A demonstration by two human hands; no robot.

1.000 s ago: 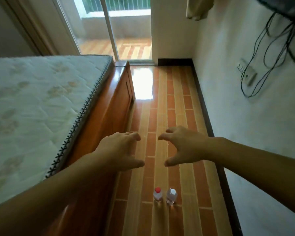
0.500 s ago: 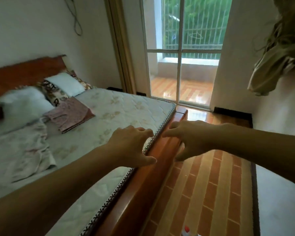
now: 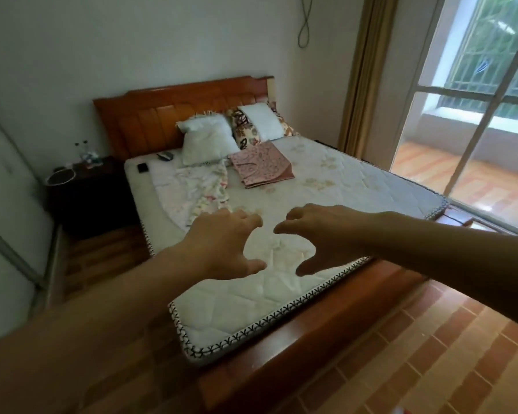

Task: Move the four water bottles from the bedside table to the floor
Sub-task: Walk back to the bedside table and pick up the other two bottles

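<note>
While held out over the mattress (image 3: 326, 186) foot edge, left hand (image 3: 222, 249) and right hand (image 3: 320, 234) were half-curled, spread wide, gripping nothing.

Small bottles (image 3: 87, 155) on the dark desk (image 3: 84, 186) too far and blurry to count, a red-white scrap (image 3: 192, 410) cut by the bottom edge, both forearms cropped by frame edges.

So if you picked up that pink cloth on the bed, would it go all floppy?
Probably. The pink cloth lies folded flat in thin layers, so it would likely droop and unfold. It looks light, and unlikely to slip or break.
</note>
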